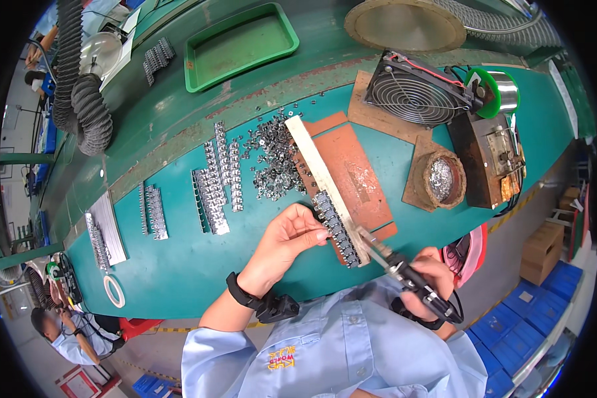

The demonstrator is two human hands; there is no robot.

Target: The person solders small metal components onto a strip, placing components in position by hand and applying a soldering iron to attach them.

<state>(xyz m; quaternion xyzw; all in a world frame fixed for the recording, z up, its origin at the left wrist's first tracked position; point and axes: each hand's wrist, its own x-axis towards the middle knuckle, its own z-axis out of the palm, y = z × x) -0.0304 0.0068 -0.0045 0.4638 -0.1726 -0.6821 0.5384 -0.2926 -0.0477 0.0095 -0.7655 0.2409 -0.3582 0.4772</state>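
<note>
A pale wooden bar (313, 158) lies slantwise over a reddish-brown board (359, 189). Along the near part of the bar runs a row of small dark parts with metal pins (339, 232). My left hand (278, 240) is at the left side of this row, thumb and fingers drawn together against it; what they pinch, if anything, is too small to make out. My right hand (435, 273) grips a soldering iron (414, 282), its tip pointing up-left at the bar's near end. Left of the bar lies a loose pile of small metal parts (272, 162).
Several finished-looking metal strips (209, 199) lie on the green mat to the left, near a tape ring (114, 291). A green tray (242, 50) stands at the back. At right are a fan (414, 89), a solder spool (506, 91), a round pot (442, 179) and a metal box (487, 159).
</note>
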